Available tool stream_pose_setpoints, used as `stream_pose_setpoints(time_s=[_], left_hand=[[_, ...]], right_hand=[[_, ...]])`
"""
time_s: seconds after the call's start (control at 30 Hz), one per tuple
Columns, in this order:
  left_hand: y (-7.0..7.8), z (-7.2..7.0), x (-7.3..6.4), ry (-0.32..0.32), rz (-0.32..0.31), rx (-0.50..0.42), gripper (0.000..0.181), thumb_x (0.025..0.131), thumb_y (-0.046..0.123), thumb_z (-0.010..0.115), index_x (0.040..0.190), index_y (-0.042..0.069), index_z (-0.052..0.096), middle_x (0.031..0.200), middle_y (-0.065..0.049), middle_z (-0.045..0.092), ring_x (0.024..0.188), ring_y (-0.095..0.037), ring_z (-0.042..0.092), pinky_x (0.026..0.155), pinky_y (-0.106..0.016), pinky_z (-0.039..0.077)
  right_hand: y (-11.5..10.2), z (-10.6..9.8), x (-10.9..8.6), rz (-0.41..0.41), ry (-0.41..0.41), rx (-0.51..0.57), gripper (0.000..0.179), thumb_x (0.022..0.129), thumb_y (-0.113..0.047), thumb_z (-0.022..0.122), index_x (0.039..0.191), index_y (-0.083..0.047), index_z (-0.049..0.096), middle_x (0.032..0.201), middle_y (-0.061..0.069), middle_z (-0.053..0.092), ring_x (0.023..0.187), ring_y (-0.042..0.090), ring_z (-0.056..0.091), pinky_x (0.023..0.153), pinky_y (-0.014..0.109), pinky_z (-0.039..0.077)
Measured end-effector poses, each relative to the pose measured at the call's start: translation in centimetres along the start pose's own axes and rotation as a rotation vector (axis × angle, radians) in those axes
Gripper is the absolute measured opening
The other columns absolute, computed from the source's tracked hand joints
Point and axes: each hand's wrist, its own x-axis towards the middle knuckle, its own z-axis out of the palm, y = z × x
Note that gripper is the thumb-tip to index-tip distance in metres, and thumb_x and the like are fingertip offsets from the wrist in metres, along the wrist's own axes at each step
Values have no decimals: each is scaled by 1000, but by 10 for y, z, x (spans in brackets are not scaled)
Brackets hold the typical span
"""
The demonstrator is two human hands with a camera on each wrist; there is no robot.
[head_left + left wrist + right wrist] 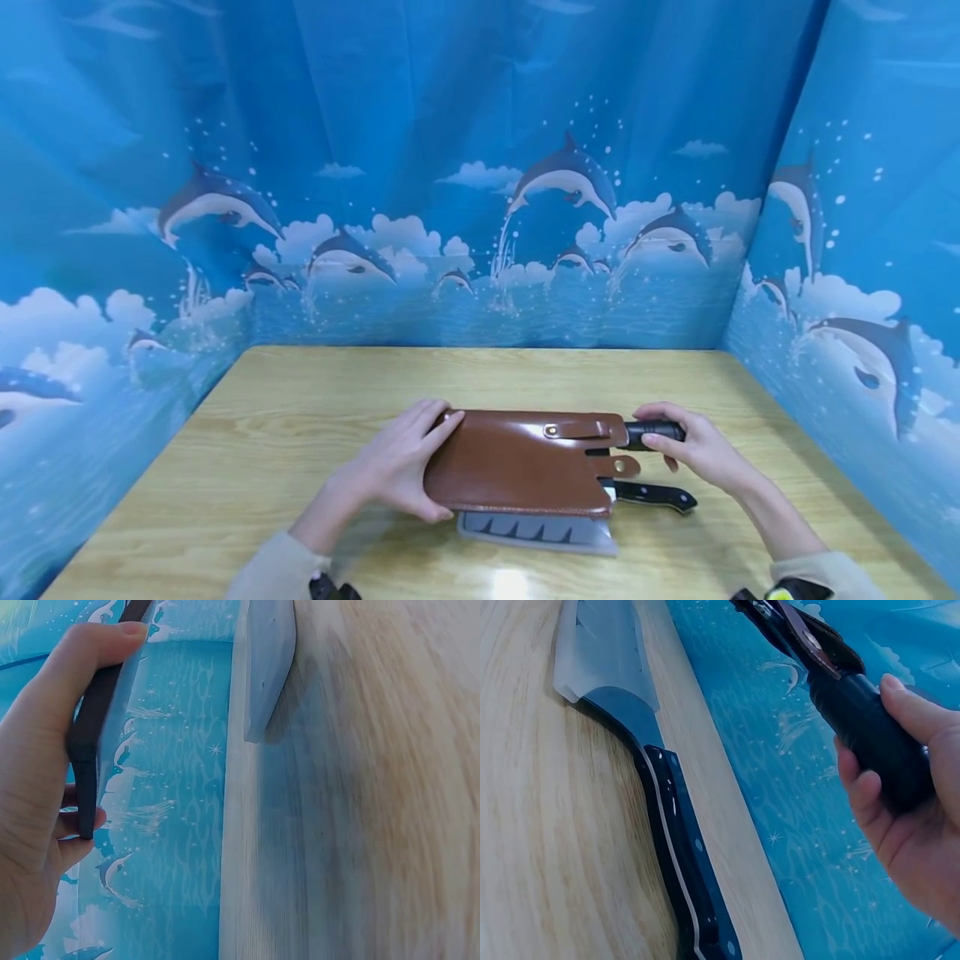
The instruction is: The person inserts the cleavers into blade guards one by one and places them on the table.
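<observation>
A brown leather sheath (517, 467) with a snap strap is held above the table. My left hand (412, 458) grips its left end, thumb on the near edge and fingers at the far edge. From the sheath's right end sticks a black, round handle (656, 433), which my right hand (693, 446) holds between thumb and fingers. Whatever the handle joins to is hidden inside the leather. Below lies a kitchen knife with a riveted black handle (679, 840). A translucent whitish guard (536, 532) covers its blade, partly hidden under the sheath in the head view.
The light wooden table (337, 375) extends around the hands. Blue curtains (420, 292) printed with dolphins and clouds hang behind it and along both sides.
</observation>
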Motion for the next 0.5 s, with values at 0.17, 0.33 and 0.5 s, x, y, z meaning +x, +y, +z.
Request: stream_pose_setpoints(time_s=[0.17, 0.33, 0.5], left_hand=[[1, 2, 2, -4, -2, -9, 118, 50, 64, 75, 142, 2, 36, 131, -19, 44, 121, -31, 44, 99, -44, 41], [2, 2, 4, -15, -12, -12, 118, 50, 64, 76, 142, 3, 36, 132, -20, 44, 122, -32, 43, 98, -45, 42], [6, 1, 8, -52, -22, -17, 119, 51, 65, 74, 144, 4, 34, 134, -20, 43, 123, -32, 43, 100, -45, 40]], right_hand=[[-4, 1, -1, -7, -18, 8, 31, 93, -4, 54, 119, 10, 48, 96, 17, 55, 54, 12, 51, 45, 31, 46], [-8, 3, 1, -11, -34, 18, 30, 94, -5, 52, 119, 11, 48, 94, 12, 55, 64, 13, 54, 54, 30, 48], [-9, 2, -1, 28, -32, -14, 33, 91, -6, 58, 120, 7, 49, 105, 15, 55, 79, 9, 55, 62, 27, 50]])
